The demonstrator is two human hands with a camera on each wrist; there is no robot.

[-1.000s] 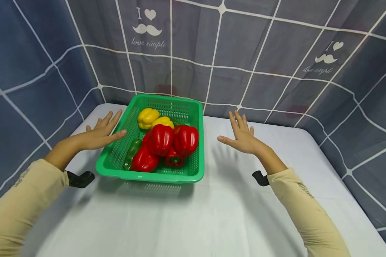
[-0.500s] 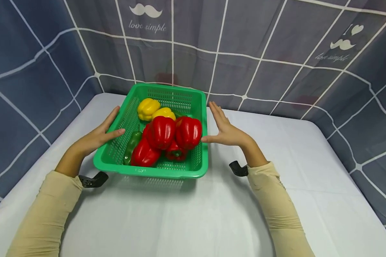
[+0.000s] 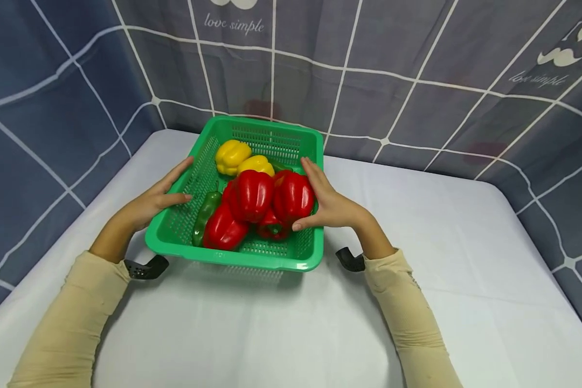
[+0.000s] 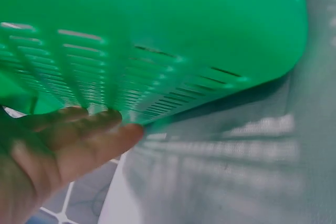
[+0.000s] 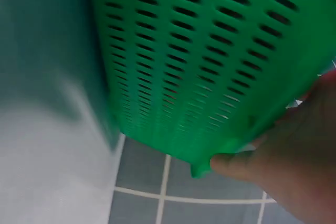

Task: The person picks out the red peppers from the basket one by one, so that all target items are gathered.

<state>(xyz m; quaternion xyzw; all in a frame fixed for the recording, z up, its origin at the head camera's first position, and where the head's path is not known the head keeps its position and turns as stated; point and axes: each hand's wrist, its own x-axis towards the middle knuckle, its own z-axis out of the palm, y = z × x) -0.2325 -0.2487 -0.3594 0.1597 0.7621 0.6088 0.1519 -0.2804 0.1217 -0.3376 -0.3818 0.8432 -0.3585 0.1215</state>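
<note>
A green plastic basket (image 3: 233,261) with slotted walls stands on the white table, holding red bell peppers (image 3: 254,195), yellow bell peppers (image 3: 233,156) and a long green pepper (image 3: 206,216). My left hand (image 3: 144,207) lies along the basket's left side, thumb reaching over the rim. In the left wrist view, its straight fingers (image 4: 100,150) extend beside the outer wall. My right hand (image 3: 337,209) comes over the right rim, its fingers and thumb spread beside the right-hand red pepper (image 3: 293,196). The right wrist view shows one finger (image 5: 228,165) outside, just under the rim.
A dark grey curtain (image 3: 310,86) with white grid lines hangs behind the table and along both sides. White cloth (image 3: 417,226) covers the table. Black wrist cameras (image 3: 147,268) jut from under both sleeves.
My right hand has moved left from beside the basket to over its right rim. My left hand has drawn in against the left side. The head view has tilted down.
</note>
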